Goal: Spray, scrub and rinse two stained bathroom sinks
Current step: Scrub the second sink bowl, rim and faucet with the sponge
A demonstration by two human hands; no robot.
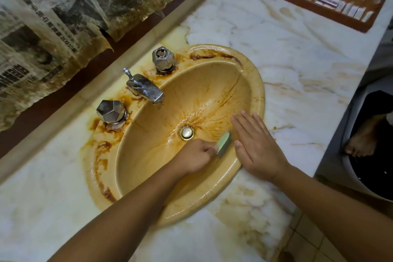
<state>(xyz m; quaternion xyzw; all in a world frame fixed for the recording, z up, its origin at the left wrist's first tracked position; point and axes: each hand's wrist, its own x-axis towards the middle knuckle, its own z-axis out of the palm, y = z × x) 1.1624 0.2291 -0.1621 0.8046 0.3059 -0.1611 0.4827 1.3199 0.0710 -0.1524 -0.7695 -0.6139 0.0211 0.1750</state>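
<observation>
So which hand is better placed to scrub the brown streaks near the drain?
Left. The left hand grips the sponge inside the sink, beside the drain; the right hand lies flat on the rim, holding nothing.

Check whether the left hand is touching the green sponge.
Touching. The head view shows the left hand gripping the green sponge, its fingers curled round its near end.

Your stained marble table (287, 59)
A tan sink (258, 91) sits set into it before you; a wooden tray (308, 4) rests far right.
</observation>
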